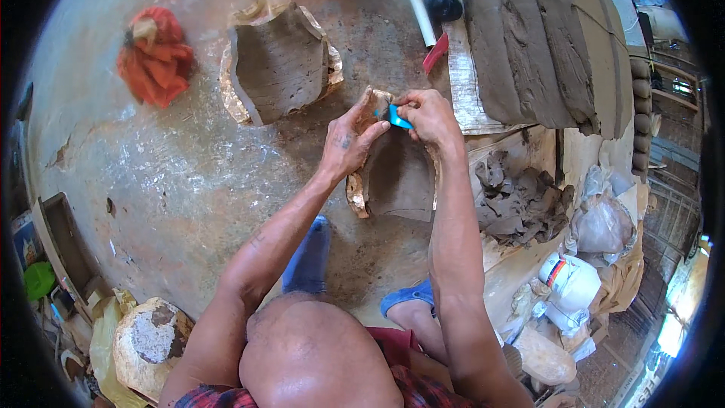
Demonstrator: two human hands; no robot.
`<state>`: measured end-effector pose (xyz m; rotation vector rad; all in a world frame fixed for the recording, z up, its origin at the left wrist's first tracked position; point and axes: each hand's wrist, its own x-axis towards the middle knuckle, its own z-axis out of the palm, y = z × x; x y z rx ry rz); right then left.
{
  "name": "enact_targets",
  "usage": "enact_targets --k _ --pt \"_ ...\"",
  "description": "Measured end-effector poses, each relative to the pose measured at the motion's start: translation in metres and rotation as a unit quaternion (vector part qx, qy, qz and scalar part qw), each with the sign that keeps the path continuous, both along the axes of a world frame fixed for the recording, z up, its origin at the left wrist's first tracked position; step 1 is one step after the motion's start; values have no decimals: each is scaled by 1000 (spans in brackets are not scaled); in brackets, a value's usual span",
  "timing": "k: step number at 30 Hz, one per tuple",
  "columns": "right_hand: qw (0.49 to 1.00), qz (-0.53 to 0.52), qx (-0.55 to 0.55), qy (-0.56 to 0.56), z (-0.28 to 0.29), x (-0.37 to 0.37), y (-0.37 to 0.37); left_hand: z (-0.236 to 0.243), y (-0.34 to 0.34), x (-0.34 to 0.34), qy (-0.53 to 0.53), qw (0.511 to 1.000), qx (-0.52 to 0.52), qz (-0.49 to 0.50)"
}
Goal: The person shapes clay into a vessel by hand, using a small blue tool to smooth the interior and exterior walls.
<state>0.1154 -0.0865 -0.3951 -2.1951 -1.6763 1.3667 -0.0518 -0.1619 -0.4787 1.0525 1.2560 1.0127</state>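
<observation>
Below me on the floor lies a plaster mold [358, 198] lined with grey clay [399, 185], its narrow end pointing away. My right hand [432, 117] is closed on a small blue scraper [400, 118], held against the narrow end of the mold. Opposite it, my left hand [350, 140] rests on the left side of that end, fingers stretched and thumb apart. Part of the narrow end is hidden behind my hands. Farther off to the left sits another plaster mold [334, 64], also lined with smooth grey clay [279, 64].
Wet clay slabs [529, 45] lie on a board at far right, beside a white pipe [413, 0] and a red scraper [436, 53]. Nearer are clay scraps [521, 208] and a white bucket [575, 283]. A red cloth bundle [157, 64] lies far left; a rounded plaster piece [151, 340], near left.
</observation>
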Motion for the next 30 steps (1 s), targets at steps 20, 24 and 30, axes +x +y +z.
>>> enact_targets --k 20,24,30 --pt "965 -196 122 126 8 2 -102 18 -81 -19 -161 961 -137 180" --pt "936 -264 180 150 10 21 -121 27 -73 7 -9 985 -83 152" --pt "912 -303 254 109 44 61 -135 22 9 -3 73 997 17 -11"
